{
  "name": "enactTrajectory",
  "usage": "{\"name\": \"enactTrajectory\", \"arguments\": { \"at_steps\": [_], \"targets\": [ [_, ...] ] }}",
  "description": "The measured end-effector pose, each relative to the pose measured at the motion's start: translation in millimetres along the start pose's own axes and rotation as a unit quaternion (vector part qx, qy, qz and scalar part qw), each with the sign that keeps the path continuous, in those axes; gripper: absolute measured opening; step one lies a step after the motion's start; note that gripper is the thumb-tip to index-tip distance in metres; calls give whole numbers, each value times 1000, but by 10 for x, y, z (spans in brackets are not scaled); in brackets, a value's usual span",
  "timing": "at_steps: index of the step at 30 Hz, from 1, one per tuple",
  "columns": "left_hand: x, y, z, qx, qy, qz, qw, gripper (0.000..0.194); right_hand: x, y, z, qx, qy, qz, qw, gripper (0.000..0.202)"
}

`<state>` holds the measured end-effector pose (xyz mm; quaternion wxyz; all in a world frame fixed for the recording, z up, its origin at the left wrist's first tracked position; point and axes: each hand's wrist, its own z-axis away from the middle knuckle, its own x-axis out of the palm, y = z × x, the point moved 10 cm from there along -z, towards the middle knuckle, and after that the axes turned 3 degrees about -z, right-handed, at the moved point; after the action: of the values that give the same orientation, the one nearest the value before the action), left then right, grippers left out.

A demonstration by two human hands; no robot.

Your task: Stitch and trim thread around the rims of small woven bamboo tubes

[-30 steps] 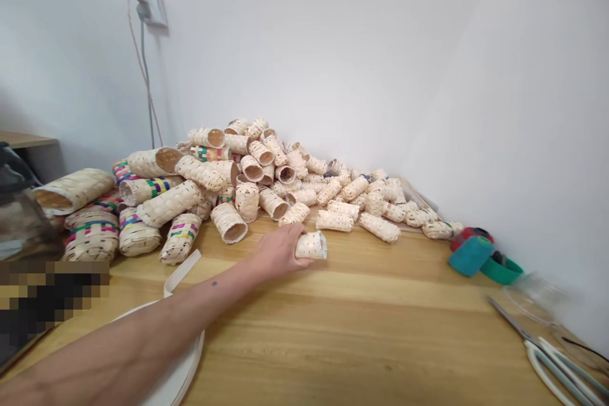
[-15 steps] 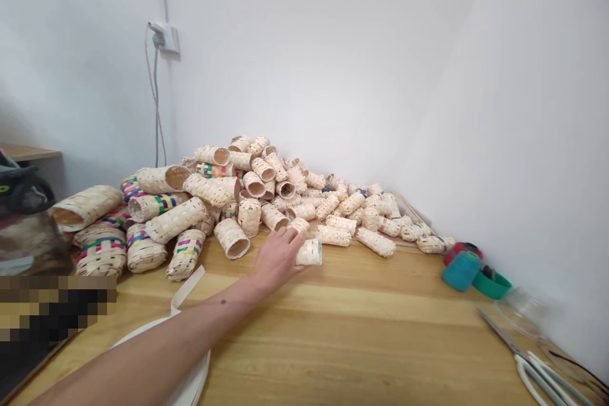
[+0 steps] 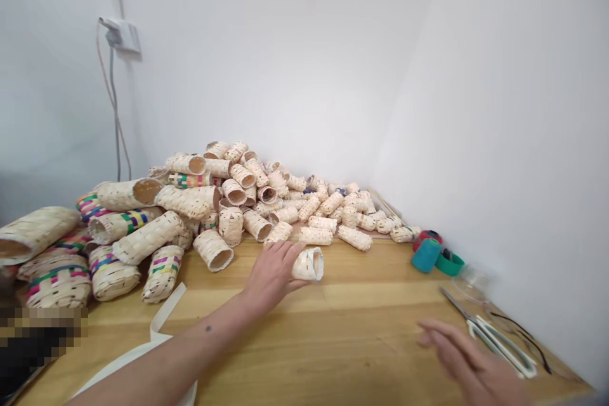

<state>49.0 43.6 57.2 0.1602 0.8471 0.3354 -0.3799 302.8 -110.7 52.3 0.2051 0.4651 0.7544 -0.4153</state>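
My left hand is closed around a small pale woven basket tube, its open end facing right. It holds the tube over the wooden table in front of a large pile of similar woven tubes. Some tubes in the pile carry coloured bands, such as the one with pink and green strips. On the right, my right hand is somewhat blurred, with its fingers stretched out to the left and nothing visible in them. It is beside a pair of white-handled scissors.
A teal thread spool, a red spool and a green ring-shaped container stand by the right wall. Near them lie a clear bowl and black-armed glasses. White strap lies under my left forearm.
My left hand has drawn the woven tube nearer and away from the pile, turning its opening more toward me. My right hand has come into view. The camera view has swung right.
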Motion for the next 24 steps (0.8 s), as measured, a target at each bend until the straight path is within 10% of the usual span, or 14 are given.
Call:
{"name": "enactTrajectory", "arguments": {
  "at_steps": [10, 24],
  "targets": [
    [315, 70, 105, -11, -19, 85, 996, 78, 1078, -1036, -730, -121, 0, -68, 990, 33],
    [-134, 109, -21, 44, 39, 194, 979, 25, 1056, -937, -789, -264, -55, -153, 951, 18]
  ]
}}
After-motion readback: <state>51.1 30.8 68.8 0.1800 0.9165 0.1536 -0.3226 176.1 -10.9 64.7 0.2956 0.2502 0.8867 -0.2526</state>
